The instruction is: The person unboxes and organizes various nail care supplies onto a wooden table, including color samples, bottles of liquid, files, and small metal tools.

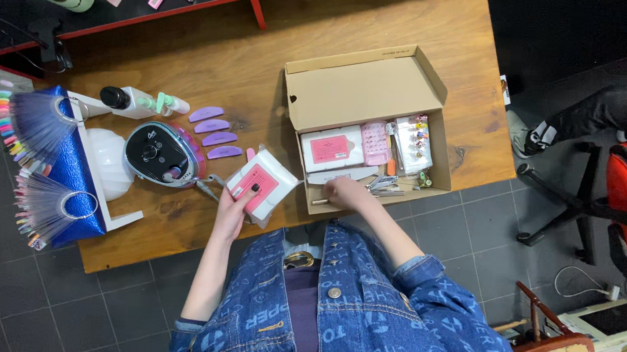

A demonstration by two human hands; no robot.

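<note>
While gripped: pad packet (263,185), left hand (234,211).

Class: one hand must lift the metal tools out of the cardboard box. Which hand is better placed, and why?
Probably the right hand: it is inside the cardboard box beside the metal tools. The left hand holds a pink-labelled packet.

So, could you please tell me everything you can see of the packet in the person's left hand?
The packet is flat, roughly square and white, apparently wrapped in clear film, with a pink rectangular label on its face. It sits tilted over the near edge of the wooden table, left of the open cardboard box. The left hand grips its lower left corner, a dark-nailed thumb resting on the label.
</note>
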